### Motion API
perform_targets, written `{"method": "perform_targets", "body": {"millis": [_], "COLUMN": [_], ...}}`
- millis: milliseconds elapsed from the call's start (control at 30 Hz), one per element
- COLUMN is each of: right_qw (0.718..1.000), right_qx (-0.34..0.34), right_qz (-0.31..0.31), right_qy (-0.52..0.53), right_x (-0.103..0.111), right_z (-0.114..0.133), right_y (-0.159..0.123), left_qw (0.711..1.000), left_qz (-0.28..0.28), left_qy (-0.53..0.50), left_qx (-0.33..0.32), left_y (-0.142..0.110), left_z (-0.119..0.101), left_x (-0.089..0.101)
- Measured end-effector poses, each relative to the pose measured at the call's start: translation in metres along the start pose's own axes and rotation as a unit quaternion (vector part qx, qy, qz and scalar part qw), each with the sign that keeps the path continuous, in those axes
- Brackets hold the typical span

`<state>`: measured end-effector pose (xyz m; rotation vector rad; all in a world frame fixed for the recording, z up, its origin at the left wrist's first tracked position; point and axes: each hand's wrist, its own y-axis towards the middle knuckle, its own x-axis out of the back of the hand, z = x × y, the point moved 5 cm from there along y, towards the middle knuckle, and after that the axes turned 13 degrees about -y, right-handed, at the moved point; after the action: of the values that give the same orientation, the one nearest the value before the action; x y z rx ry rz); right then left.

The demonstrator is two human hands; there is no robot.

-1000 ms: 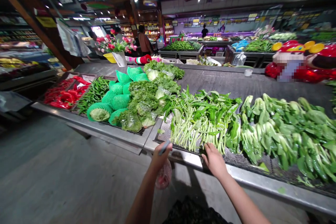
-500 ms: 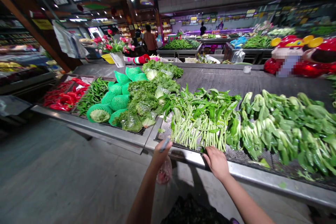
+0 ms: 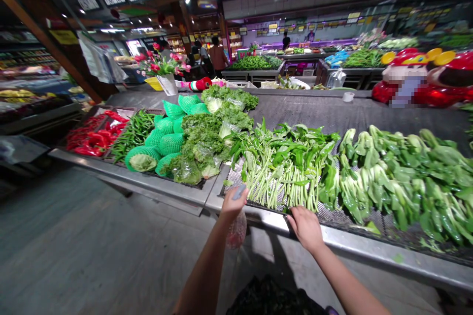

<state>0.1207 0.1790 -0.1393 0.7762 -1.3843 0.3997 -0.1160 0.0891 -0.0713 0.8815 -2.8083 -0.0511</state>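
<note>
My left hand [image 3: 233,203] is closed on a small grey object and the top of a clear plastic bag [image 3: 237,230] with something reddish inside, which hangs below the fist at the stand's metal rim [image 3: 354,242]. My right hand [image 3: 305,226] rests palm down on that rim, fingers reaching the cut ends of a pile of long-stemmed leafy greens [image 3: 284,167]. Whether the fingers grip a stem is hidden. Bok choy [image 3: 399,182] lies right of that pile.
Further left on the stand lie curly lettuce [image 3: 207,142], cabbages in green foam nets [image 3: 166,143], green chillies [image 3: 133,132] and red peppers [image 3: 92,135]. A flower pot [image 3: 166,71] and a red toy figure [image 3: 417,81] stand behind. People stand at distant stalls. Grey floor lies to the left.
My left hand with the bag has risen slightly and moved right toward the greens. My right hand has stayed at the stem ends on the rim.
</note>
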Motion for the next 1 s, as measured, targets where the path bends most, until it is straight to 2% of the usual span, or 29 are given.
{"method": "perform_targets", "body": {"millis": [167,433,733,1000], "right_qw": [1.0,1.0,1.0,1.0], "right_qx": [0.001,-0.005,-0.006,-0.006], "right_qz": [0.005,0.008,0.011,0.014], "right_qy": [-0.001,-0.006,-0.014,-0.018], "right_x": [0.003,0.005,0.003,0.003], "right_z": [0.001,0.001,0.001,0.002], "right_y": [0.001,0.002,0.0,-0.001], "left_qw": [1.0,0.997,0.997,0.993], "left_qz": [0.017,0.08,0.074,0.112], "left_qy": [0.015,0.019,0.036,0.0], "left_qx": [0.009,0.006,0.008,-0.043], "left_y": [0.002,0.003,0.002,0.011], "left_z": [0.0,-0.012,-0.005,-0.031], "left_x": [-0.007,-0.025,-0.037,-0.048]}}
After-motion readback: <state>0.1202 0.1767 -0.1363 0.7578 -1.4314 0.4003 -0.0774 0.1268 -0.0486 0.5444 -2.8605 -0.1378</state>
